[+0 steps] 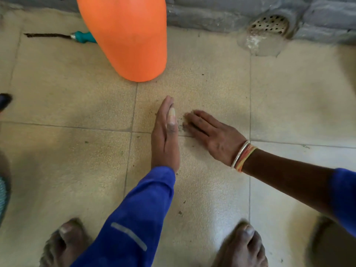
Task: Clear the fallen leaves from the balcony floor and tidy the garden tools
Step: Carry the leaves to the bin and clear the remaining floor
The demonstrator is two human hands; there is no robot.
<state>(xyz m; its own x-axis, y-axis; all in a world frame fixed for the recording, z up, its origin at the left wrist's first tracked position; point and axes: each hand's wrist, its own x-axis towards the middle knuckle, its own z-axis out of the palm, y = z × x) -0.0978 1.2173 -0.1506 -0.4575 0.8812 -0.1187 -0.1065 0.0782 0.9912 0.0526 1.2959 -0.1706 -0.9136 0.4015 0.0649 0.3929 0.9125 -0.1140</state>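
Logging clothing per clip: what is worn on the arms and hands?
The left sleeve is blue with a grey strip; the right sleeve matches. A silver bangle and orange-yellow threads sit behind the right hand. Neither it nor the left hand is gloved.

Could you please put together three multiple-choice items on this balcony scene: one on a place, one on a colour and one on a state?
1. Where does the teal-handled tool lie?
A. partly behind the orange pot
B. between the feet
C. across a wrist

2. What colour is the sleeve?
A. green
B. blue
C. white

3. How is the left hand placed?
A. gripping the tool
B. clenched in a fist
C. straight-fingered, on its edge on the floor

Answers: 1 A, its handle runs out of sight behind the pot's left side. 2 B, it is plainly blue. 3 C, it stands edgewise beside the debris, opposite the flat right hand.
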